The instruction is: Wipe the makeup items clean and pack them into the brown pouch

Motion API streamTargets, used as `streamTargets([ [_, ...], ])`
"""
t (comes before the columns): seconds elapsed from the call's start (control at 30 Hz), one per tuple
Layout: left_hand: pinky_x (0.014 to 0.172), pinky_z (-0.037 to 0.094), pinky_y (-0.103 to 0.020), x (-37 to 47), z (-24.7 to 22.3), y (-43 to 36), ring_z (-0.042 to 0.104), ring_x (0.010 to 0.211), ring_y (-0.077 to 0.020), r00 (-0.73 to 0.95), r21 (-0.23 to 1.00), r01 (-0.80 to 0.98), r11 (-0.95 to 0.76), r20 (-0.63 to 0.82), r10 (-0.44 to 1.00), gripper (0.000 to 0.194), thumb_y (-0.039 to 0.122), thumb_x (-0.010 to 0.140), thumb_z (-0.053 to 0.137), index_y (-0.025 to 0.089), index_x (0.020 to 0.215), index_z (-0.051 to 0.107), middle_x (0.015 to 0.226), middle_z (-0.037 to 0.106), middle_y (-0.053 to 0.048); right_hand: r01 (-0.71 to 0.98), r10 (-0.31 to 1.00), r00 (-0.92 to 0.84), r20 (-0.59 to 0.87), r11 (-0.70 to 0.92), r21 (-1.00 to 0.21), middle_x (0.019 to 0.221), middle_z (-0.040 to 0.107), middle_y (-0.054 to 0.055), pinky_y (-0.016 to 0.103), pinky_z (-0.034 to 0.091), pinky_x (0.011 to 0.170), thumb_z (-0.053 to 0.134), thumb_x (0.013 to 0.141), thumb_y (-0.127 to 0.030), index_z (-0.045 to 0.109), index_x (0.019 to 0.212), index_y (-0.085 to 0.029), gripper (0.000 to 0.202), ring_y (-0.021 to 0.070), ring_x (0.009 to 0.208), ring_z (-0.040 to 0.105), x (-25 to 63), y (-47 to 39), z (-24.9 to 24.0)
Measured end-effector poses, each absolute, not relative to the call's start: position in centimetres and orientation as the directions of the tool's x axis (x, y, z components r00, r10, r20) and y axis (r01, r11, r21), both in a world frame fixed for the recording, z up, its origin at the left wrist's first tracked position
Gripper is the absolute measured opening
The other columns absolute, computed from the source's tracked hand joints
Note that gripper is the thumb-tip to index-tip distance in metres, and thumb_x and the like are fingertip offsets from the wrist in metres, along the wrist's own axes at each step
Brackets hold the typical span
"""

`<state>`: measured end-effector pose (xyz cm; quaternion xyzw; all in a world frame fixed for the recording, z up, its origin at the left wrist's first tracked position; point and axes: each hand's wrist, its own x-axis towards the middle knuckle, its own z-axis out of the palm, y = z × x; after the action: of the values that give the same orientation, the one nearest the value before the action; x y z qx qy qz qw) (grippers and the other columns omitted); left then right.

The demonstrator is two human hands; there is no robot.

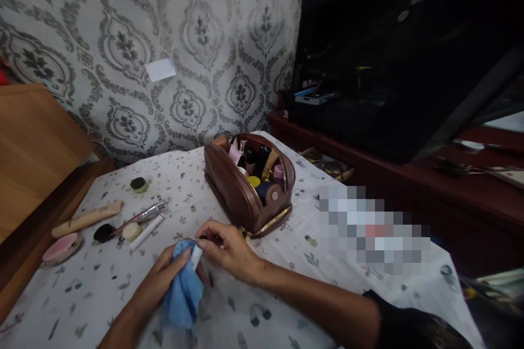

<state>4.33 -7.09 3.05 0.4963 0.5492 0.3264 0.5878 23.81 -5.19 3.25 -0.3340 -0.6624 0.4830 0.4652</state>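
Observation:
My left hand [167, 268] is wrapped round a blue cloth [184, 292] that hangs down below the fingers. A small white tube [196, 256] sticks out of the cloth, held with it. The fingertips of my right hand [223, 248] pinch together at the tube's upper end, where something small and dark shows; its shape is too small to make out. Just behind the hands stands a brown cosmetics bag [233, 191], unzipped, with bottles, a yellow lid [254, 181] and a purple jar [279, 172] inside.
Left on the patterned cloth [164, 174] lie a beige tube [88, 219], a pink compact [62, 249], a dark round item [103, 233], a white pen [147, 232], a cream sponge [131, 231] and a green-topped jar [138, 185]. A black screen [368, 65] stands back right. One area is pixelated.

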Motion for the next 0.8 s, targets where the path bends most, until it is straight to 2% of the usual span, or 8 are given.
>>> streamTargets([
  [0.1,0.049,0.044,-0.023,3.8,3.4,-7.4,0.054,0.052,-0.0136,0.235,0.918,0.073,0.391,-0.397,0.887,0.057,0.064,0.065,0.077,0.017,0.093,0.064,0.065,0.064,0.000,0.002,0.883,-0.340,0.323,0.344,-0.939,0.071,0.056,-0.002,0.022,0.037,0.060,0.055,0.089,-0.033,0.062,0.093,-0.018,0.017,0.0119,0.067,0.051,24.1,-5.4,4.3],
  [0.17,0.047,0.040,-0.021,3.8,4.0,-7.5,0.050,0.050,-0.0112,0.223,0.928,0.087,0.362,-0.373,0.901,0.055,0.060,0.066,0.078,0.017,0.097,0.065,0.063,0.061,0.002,0.003,0.880,-0.342,0.330,0.352,-0.936,0.069,0.056,-0.003,0.022,0.036,0.058,0.055,0.089,-0.032,0.061,0.092,-0.019,0.014,0.0116,0.065,0.050,24.2,-5.5,4.7],
  [0.23,0.054,0.044,-0.021,3.8,4.8,-7.4,0.052,0.057,-0.0124,0.222,0.960,0.156,0.234,-0.265,0.938,0.049,0.057,0.069,0.077,0.017,0.097,0.068,0.066,0.060,0.002,0.017,0.880,-0.326,0.345,0.371,-0.929,0.066,0.050,-0.004,0.021,0.034,0.056,0.057,0.087,-0.030,0.061,0.091,-0.019,0.012,0.0105,0.061,0.047,24.4,-5.7,5.0],
  [0.33,0.070,0.049,-0.024,3.9,6.4,-6.8,0.059,0.075,-0.0179,0.338,0.939,0.342,-0.024,-0.099,0.936,0.038,0.053,0.076,0.072,0.019,0.095,0.072,0.077,0.065,-0.001,0.031,0.863,-0.324,0.388,0.419,-0.907,0.064,0.046,-0.005,0.021,0.034,0.057,0.057,0.089,-0.031,0.061,0.089,-0.019,0.013,0.0095,0.060,0.044,25.3,-6.6,5.3],
  [0.43,0.078,0.050,-0.026,4.3,7.6,-6.5,0.063,0.086,-0.0230,0.454,0.843,0.507,-0.182,-0.082,0.887,0.029,0.046,0.082,0.069,0.024,0.100,0.074,0.091,0.071,-0.003,0.064,0.842,-0.340,0.419,0.466,-0.882,0.066,0.049,-0.005,0.021,0.036,0.057,0.058,0.091,-0.032,0.060,0.088,-0.019,0.013,0.0091,0.059,0.046,27.1,-8.1,5.5],
  [0.53,0.089,0.049,-0.030,5.5,7.9,-6.8,0.063,0.101,-0.0281,0.519,0.774,0.567,-0.281,-0.071,0.852,0.028,0.044,0.079,0.071,0.029,0.103,0.075,0.104,0.073,-0.005,0.122,0.842,-0.324,0.431,0.489,-0.864,0.070,0.054,-0.003,0.021,0.039,0.058,0.058,0.091,-0.026,0.059,0.092,-0.020,0.007,0.0096,0.061,0.049,29.5,-9.5,5.6],
  [0.67,0.100,0.046,-0.035,7.6,7.0,-7.3,0.057,0.116,-0.0322,0.405,0.788,0.594,-0.161,-0.120,0.906,0.038,0.049,0.073,0.075,0.031,0.108,0.075,0.117,0.070,-0.006,0.187,0.833,-0.258,0.490,0.541,-0.820,0.077,0.059,0.000,0.023,0.045,0.061,0.054,0.093,-0.019,0.057,0.093,-0.023,0.004,0.0120,0.066,0.055,32.9,-10.8,5.9],
  [0.8,0.088,0.051,-0.032,8.6,5.3,-6.5,0.062,0.102,-0.0290,0.427,0.805,0.593,-0.014,-0.300,0.853,0.044,0.053,0.070,0.076,0.028,0.107,0.074,0.106,0.071,-0.007,0.191,0.846,-0.197,0.496,0.529,-0.827,0.080,0.061,0.002,0.025,0.050,0.064,0.051,0.094,-0.017,0.054,0.092,-0.027,0.011,0.0148,0.071,0.060,35.6,-11.5,5.7],
])
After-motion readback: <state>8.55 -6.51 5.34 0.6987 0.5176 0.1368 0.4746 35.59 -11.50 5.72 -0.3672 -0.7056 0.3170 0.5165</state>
